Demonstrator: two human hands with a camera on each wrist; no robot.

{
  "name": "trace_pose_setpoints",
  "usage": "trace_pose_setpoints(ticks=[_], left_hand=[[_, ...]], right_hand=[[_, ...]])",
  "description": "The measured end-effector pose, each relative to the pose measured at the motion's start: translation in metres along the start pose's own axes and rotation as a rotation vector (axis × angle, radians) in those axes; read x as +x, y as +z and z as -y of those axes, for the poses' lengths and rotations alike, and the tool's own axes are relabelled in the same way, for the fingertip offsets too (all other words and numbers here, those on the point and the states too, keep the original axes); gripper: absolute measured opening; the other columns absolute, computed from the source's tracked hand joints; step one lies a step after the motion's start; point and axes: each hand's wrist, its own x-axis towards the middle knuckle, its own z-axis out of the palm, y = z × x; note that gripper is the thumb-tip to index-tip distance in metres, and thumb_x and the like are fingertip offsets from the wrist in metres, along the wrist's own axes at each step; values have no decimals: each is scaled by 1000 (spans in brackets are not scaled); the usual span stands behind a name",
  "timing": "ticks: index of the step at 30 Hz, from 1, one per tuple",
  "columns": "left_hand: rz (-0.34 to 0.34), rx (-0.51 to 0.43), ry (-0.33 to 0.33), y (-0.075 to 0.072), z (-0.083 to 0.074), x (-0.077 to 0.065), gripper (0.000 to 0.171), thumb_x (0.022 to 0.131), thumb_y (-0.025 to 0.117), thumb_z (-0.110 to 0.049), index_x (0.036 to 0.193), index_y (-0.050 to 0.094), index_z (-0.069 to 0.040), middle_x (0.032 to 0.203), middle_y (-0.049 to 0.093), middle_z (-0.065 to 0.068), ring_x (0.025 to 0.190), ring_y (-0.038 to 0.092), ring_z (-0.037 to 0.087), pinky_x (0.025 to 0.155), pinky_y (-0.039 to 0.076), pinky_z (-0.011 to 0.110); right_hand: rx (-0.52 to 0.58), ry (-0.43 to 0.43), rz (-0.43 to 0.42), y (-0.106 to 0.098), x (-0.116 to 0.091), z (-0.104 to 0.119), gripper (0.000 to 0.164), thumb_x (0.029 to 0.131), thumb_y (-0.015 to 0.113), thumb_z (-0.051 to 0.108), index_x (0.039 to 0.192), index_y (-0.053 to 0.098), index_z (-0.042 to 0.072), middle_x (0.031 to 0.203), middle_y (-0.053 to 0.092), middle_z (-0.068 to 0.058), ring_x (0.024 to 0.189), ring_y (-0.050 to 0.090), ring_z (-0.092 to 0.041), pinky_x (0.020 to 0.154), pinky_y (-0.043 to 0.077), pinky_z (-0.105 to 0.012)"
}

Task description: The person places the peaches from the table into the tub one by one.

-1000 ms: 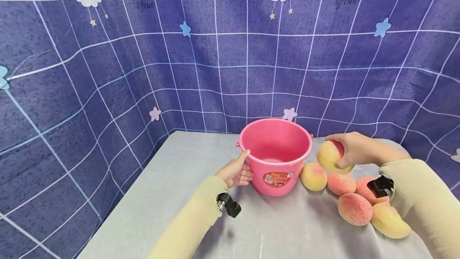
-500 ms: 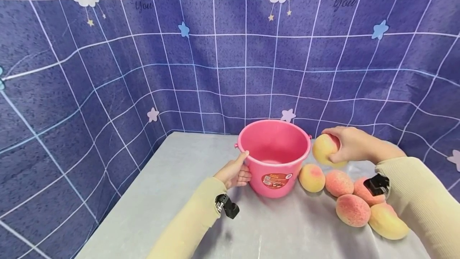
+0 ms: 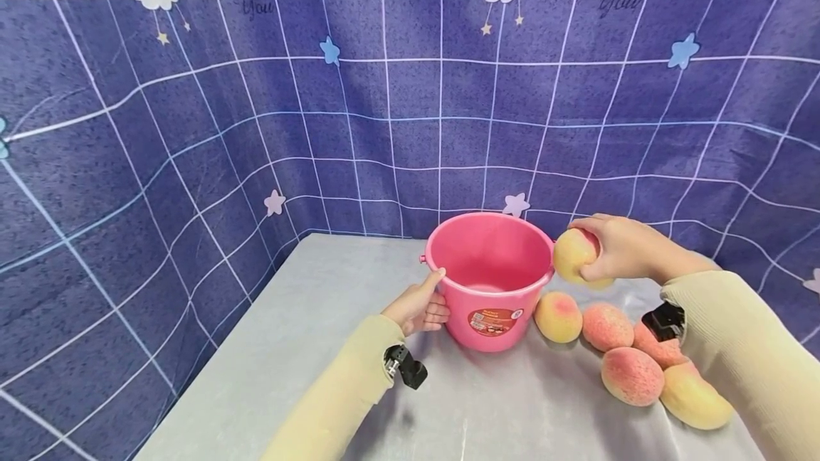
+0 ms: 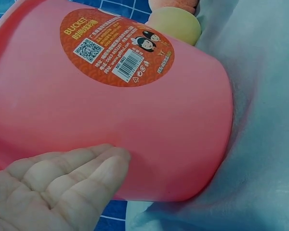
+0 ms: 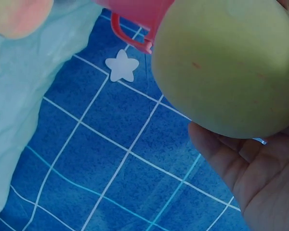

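Note:
A pink plastic bucket [image 3: 487,319] with an orange oval label [image 4: 118,48] stands upright on the grey cloth. My left hand [image 3: 419,308] holds its left side. The thumb lies at the rim and the other fingers rest along the outer wall. At the bucket's right rim, my right hand [image 3: 624,244] grips a yellow mango [image 3: 573,256] with a red blush, lifted above the cloth. Seen from the right wrist, the mango [image 5: 226,67] fills much of the view, and the fingers below it are partly hidden. The visible inside of the bucket holds nothing.
Right of the bucket lie a yellow-red peach [image 3: 559,317], several red speckled fruits [image 3: 633,375] and another yellow mango [image 3: 695,397]. A blue patterned curtain [image 3: 410,91] rises behind the grey-clothed table [image 3: 307,347]. The bucket's handle [image 5: 120,29] hangs at the back.
My right hand has carried the mango left and slightly up, to the bucket's right rim. My left hand and the bucket stay in place.

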Motion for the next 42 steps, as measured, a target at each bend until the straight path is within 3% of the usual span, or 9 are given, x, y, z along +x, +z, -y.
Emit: trace_pose_setpoints(ticks=[17, 24, 29, 35, 42], left_hand=[[5, -3, -12, 8, 2, 5, 87, 96, 36, -54, 129, 36, 26, 127, 47, 40, 120, 49, 48, 101, 38, 53], [-9, -6, -6, 9, 5, 6, 88, 95, 35, -55, 129, 35, 26, 127, 49, 39, 118, 51, 47, 100, 38, 54], [0, -6, 1, 8, 5, 5, 88, 95, 34, -55, 130, 34, 26, 127, 48, 40, 118, 50, 48, 100, 38, 54], [-12, -4, -2, 4, 4, 3, 86, 95, 34, -54, 129, 36, 25, 126, 49, 39, 118, 51, 47, 100, 38, 54], [-12, -7, -4, 5, 2, 3, 86, 95, 35, -54, 128, 37, 25, 126, 50, 39, 118, 51, 47, 100, 38, 54]], right_hand=[[-16, 24, -48, 3, 6, 11, 64, 57, 76, 27, 115, 63, 1, 97, 63, -11, 79, 57, -22, 62, 46, -37], [-7, 19, -65, 5, 18, 16, 65, 58, 75, 27, 116, 63, 0, 99, 64, -12, 80, 58, -24, 62, 46, -38], [49, 34, -24, 6, 30, 24, 64, 59, 73, 26, 117, 63, 1, 98, 63, -10, 78, 57, -21, 62, 45, -35], [176, -26, 38, 11, 44, 33, 59, 59, 72, 21, 114, 63, -1, 85, 64, -4, 72, 54, -17, 63, 45, -33], [198, -25, 107, 12, 50, 36, 62, 60, 74, 16, 117, 62, -4, 80, 65, -3, 71, 55, -18, 64, 48, -33]])
